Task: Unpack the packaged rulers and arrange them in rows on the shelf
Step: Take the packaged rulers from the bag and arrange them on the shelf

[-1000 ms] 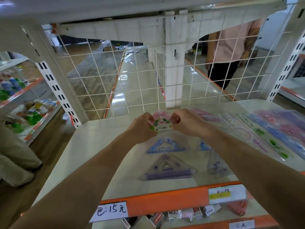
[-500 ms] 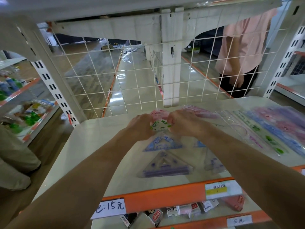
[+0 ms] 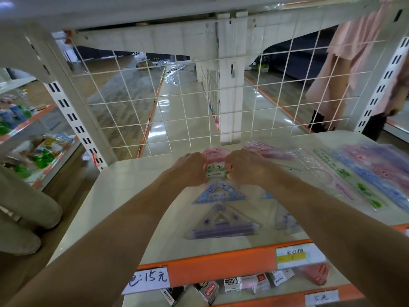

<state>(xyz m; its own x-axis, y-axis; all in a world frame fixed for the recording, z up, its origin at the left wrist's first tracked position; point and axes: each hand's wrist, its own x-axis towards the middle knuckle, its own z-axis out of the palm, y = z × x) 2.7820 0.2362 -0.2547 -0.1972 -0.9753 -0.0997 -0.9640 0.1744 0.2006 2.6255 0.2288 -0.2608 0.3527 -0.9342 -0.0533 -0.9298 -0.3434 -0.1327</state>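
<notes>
Head view: left hand [image 3: 190, 169] and right hand [image 3: 245, 167] are each pinching one side of the green-printed packet [image 3: 215, 170], low over mid-shelf [image 3: 132, 185], just behind the blue triangle [image 3: 218, 193]. Judgement: opening is going best with an even pull, kept low, sparing the row.

A white wire grid panel [image 3: 188, 111] backs the pale shelf [image 3: 132, 185], held between slotted white uprights at the left [image 3: 73, 116] and right [image 3: 380, 85], with a white post [image 3: 230, 85] behind its middle. Through the grid a glossy pale floor [image 3: 177, 107] reflects overhead light, beside a darker wood-patterned strip [image 3: 124, 96]. An orange strip [image 3: 221, 267] with white price labels [image 3: 148, 280] edges the shelf front. At the left stands stocked shelving [image 3: 28, 122]; a person in a pink top [image 3: 354, 52] stands behind at the right.
</notes>
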